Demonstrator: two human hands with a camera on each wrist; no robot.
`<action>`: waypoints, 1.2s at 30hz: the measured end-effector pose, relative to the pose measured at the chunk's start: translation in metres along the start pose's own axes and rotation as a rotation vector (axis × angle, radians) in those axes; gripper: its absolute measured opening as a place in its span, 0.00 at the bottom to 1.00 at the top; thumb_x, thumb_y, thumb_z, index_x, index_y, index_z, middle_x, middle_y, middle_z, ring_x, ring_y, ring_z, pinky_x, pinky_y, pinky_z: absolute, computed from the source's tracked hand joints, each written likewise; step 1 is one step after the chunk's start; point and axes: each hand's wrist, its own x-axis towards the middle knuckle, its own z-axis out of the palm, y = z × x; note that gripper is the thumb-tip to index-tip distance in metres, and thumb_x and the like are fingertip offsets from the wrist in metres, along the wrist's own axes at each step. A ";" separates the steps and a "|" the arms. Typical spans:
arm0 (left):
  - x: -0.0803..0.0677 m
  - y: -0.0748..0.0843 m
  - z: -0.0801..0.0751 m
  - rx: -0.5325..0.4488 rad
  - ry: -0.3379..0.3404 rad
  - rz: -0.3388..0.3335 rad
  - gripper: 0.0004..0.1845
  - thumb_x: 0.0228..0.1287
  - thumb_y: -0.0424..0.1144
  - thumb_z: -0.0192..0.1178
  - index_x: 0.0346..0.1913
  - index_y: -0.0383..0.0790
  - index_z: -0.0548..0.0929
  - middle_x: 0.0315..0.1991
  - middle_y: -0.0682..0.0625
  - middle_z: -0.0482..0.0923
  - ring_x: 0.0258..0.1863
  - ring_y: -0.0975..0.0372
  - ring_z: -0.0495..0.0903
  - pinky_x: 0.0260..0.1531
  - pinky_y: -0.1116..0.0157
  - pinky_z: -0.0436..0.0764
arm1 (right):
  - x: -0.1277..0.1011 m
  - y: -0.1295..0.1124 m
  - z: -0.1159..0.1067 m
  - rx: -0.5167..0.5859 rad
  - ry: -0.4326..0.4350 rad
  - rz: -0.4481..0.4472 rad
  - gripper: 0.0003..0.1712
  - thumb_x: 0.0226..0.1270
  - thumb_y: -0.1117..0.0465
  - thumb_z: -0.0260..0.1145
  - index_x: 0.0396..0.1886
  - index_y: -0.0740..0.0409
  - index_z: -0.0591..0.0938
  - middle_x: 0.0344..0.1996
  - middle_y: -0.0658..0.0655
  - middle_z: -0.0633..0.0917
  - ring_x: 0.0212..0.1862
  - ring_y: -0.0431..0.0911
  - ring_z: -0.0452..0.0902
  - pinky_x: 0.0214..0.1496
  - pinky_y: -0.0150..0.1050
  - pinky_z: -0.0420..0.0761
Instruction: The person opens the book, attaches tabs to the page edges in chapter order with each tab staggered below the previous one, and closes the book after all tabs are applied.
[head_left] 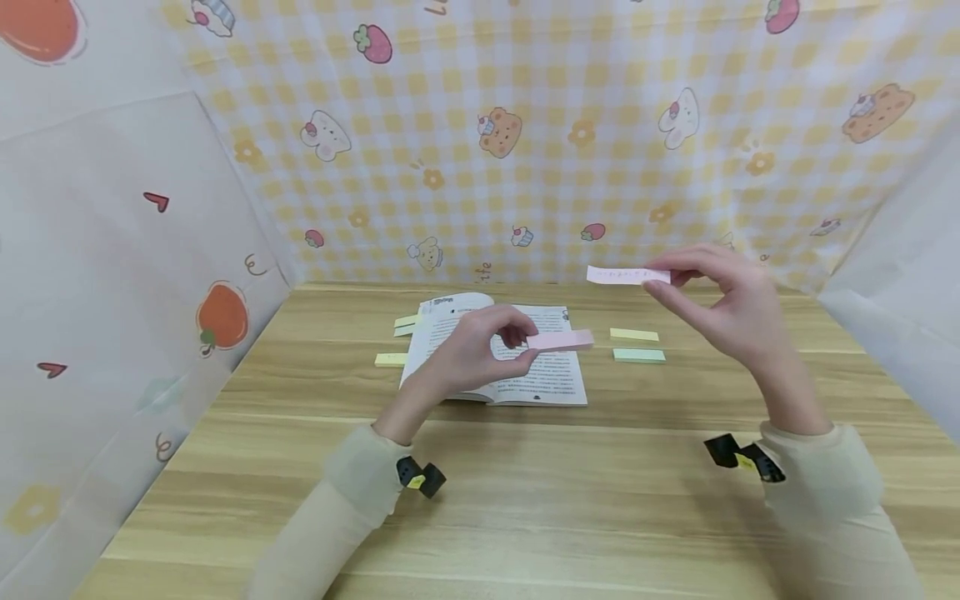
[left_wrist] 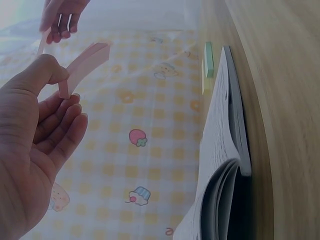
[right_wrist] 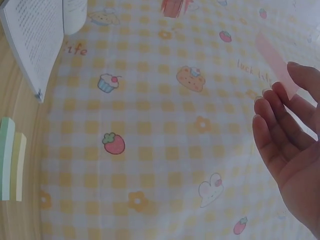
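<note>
Above an open book [head_left: 525, 367] on a wooden table [head_left: 525, 500], the left hand [head_left: 472, 350] pinches a pink sticky-note pad [head_left: 561, 339] while the right hand [head_left: 723, 304], raised higher, pinches a single pink sticky strip [head_left: 626, 275]; yellow and green pads [head_left: 637, 345] lie just beside the book.

Right hand [right_wrist: 290, 150] pinches a pink paper strip [right_wrist: 276, 64] — open book [right_wrist: 37, 42] far left.
</note>
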 end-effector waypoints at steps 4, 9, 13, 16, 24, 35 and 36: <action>0.006 -0.004 0.010 -0.015 -0.019 -0.018 0.09 0.57 0.29 0.69 0.41 0.33 0.83 0.35 0.48 0.82 0.33 0.59 0.79 0.36 0.70 0.81 | 0.001 -0.001 -0.004 0.002 0.001 0.018 0.16 0.47 0.81 0.74 0.38 0.70 0.88 0.35 0.62 0.88 0.38 0.36 0.77 0.45 0.28 0.77; 0.013 -0.007 0.021 -0.035 -0.039 -0.030 0.09 0.58 0.28 0.69 0.41 0.32 0.83 0.35 0.48 0.82 0.33 0.60 0.79 0.36 0.72 0.80 | 0.001 -0.002 -0.007 -0.016 0.010 0.047 0.18 0.44 0.84 0.74 0.38 0.70 0.88 0.34 0.60 0.88 0.36 0.35 0.77 0.44 0.28 0.77; 0.017 -0.007 0.028 -0.056 -0.042 -0.033 0.10 0.58 0.28 0.69 0.42 0.32 0.83 0.36 0.47 0.82 0.33 0.59 0.79 0.36 0.71 0.81 | 0.001 0.001 -0.010 -0.026 0.015 0.059 0.18 0.44 0.85 0.74 0.38 0.71 0.88 0.35 0.60 0.88 0.36 0.34 0.78 0.43 0.27 0.77; 0.020 -0.008 0.034 -0.073 -0.052 -0.035 0.10 0.58 0.28 0.69 0.42 0.31 0.83 0.36 0.46 0.82 0.33 0.59 0.79 0.36 0.71 0.81 | 0.000 0.002 -0.012 -0.021 0.010 0.071 0.18 0.45 0.85 0.73 0.38 0.72 0.87 0.35 0.61 0.88 0.36 0.34 0.78 0.43 0.26 0.77; 0.028 -0.011 0.052 -0.088 -0.081 -0.029 0.09 0.59 0.27 0.69 0.42 0.32 0.82 0.36 0.47 0.81 0.32 0.58 0.79 0.36 0.69 0.82 | 0.000 -0.005 -0.016 -0.056 0.005 0.118 0.14 0.50 0.83 0.73 0.38 0.70 0.88 0.34 0.55 0.87 0.35 0.33 0.77 0.42 0.25 0.75; 0.043 -0.010 0.071 -0.086 -0.122 -0.060 0.09 0.60 0.29 0.68 0.43 0.31 0.83 0.37 0.46 0.82 0.34 0.57 0.79 0.36 0.70 0.82 | -0.005 0.011 -0.021 -0.062 0.002 0.138 0.15 0.50 0.84 0.73 0.39 0.71 0.88 0.36 0.57 0.88 0.37 0.33 0.78 0.44 0.24 0.77; 0.044 -0.011 0.073 -0.084 -0.127 -0.061 0.09 0.61 0.29 0.68 0.43 0.32 0.83 0.37 0.46 0.82 0.34 0.57 0.79 0.36 0.72 0.81 | -0.005 0.013 -0.022 -0.063 0.004 0.137 0.16 0.50 0.84 0.73 0.39 0.71 0.88 0.36 0.56 0.88 0.36 0.33 0.78 0.44 0.24 0.77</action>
